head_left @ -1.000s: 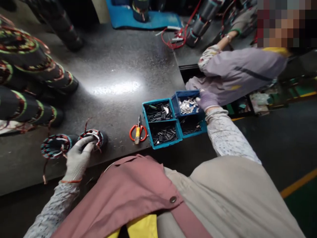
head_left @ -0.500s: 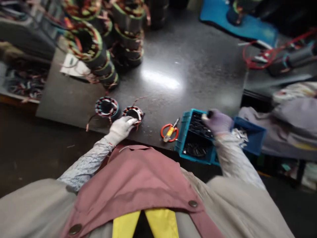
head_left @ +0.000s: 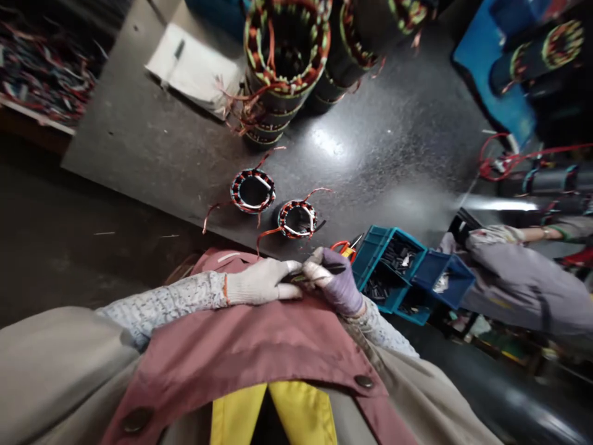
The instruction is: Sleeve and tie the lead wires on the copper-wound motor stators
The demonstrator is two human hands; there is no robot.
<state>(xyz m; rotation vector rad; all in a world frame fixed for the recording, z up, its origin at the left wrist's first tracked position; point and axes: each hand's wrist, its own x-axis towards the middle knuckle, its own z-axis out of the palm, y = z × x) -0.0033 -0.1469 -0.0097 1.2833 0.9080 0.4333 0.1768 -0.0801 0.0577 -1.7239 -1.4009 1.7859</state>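
Observation:
Close in front of the apron, my two gloved hands meet. My left hand, in a white glove, is closed with its fingertips on a thin dark strip. My right hand, in a purple and white glove, pinches dark strips too, one end sticking out beyond its fingers. Whether both grip the same piece I cannot tell. Past the hands on the table stand two small wound stators, a left one and a right one, with copper leads trailing out. Orange-handled cutters lie partly hidden behind my right hand.
A teal divided bin holds black pieces, and a blue bin beside it holds pale ones. Stacked larger stators stand at the back near a white pad. At the right is another person's sleeve.
My left hand has left the right stator and come back toward the apron. My right hand has moved out of the teal bin to meet it, with dark strips. The view has shifted.

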